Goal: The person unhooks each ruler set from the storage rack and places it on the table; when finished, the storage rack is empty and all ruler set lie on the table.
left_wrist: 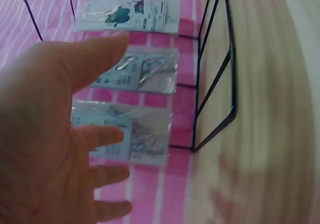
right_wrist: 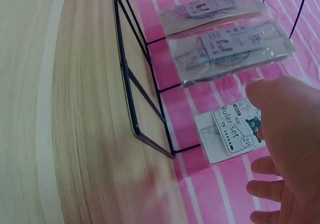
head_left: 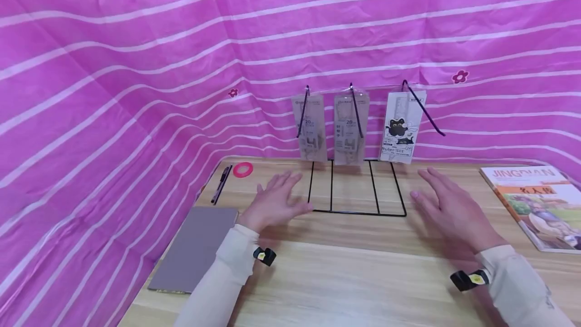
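A black wire display rack (head_left: 358, 212) stands on the wooden table, its hooks rising at the back. Two clear ruler packets, a left one (head_left: 310, 130) and a middle one (head_left: 350, 130), hang from its hooks. On the right hook hangs a white ruler set packet (head_left: 401, 127) with black cat drawings. My left hand (head_left: 274, 201), fingers spread, is at the rack's left front, holding nothing. Over the table to the right of the rack, my right hand (head_left: 456, 211) has its fingers extended and grips nothing. Both wrist views show the packets beyond the fingers.
A grey flat book or folder (head_left: 195, 249) lies at the left edge, with a pen (head_left: 221, 184) and a pink ring (head_left: 242, 169) behind it. At the right lies a magazine (head_left: 540, 206). Pink striped cloth (head_left: 136, 90) hangs behind and to the left.
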### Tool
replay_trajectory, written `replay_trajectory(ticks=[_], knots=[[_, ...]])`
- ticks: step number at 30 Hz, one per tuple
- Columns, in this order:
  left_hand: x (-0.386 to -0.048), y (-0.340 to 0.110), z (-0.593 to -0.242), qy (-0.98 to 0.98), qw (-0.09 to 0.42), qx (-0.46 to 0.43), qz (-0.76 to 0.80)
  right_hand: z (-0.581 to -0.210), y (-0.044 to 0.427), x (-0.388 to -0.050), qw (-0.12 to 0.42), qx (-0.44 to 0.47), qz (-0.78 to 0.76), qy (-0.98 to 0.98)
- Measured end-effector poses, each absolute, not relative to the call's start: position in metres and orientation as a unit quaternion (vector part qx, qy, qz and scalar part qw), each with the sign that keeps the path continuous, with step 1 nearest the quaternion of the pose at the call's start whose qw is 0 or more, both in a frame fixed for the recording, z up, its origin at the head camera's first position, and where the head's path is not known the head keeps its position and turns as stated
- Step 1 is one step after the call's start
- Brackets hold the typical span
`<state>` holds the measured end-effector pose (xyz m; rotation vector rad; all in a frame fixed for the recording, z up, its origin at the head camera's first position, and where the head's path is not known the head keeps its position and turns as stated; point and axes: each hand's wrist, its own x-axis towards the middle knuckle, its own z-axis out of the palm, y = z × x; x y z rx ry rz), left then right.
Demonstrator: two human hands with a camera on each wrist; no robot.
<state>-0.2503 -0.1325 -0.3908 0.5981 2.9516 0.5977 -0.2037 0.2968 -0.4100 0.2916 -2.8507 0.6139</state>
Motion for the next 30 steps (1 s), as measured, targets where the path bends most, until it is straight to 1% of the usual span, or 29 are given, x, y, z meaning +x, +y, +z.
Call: replay_trajectory(ticks=[4,6,10,13,17,21,25,28,30], knots=[[-0.257,-0.129,-0.405,0.952,0.091,0.217,0.195,-0.41,0.299,-0.206,0.101,0.098,0.214,-0.967],[-0.261,-0.128,-0.412,0.948,0.109,0.224,0.196,-0.41,0.3,-0.207,0.1,0.096,0.22,-0.966],[-0.272,-0.123,-0.421,0.937,0.124,0.228,0.233,-0.411,0.304,-0.207,0.091,0.076,0.246,-0.962],[-0.28,-0.12,-0.427,0.931,0.124,0.226,0.257,-0.41,0.308,-0.208,0.099,0.073,0.261,-0.958],[-0.285,-0.12,-0.434,0.932,0.123,0.221,0.26,-0.406,0.308,-0.218,0.128,0.101,0.275,-0.948],[-0.285,-0.123,-0.439,0.934,0.13,0.213,0.257,-0.399,0.305,-0.239,0.164,0.129,0.293,-0.933],[-0.284,-0.123,-0.443,0.933,0.139,0.206,0.26,-0.393,0.304,-0.261,0.222,0.136,0.322,-0.91],[-0.286,-0.121,-0.446,0.936,0.133,0.205,0.252,-0.388,0.303,-0.274,0.268,0.126,0.356,-0.886],[-0.288,-0.12,-0.447,0.939,0.127,0.206,0.246,-0.383,0.303,-0.281,0.287,0.115,0.376,-0.873]])
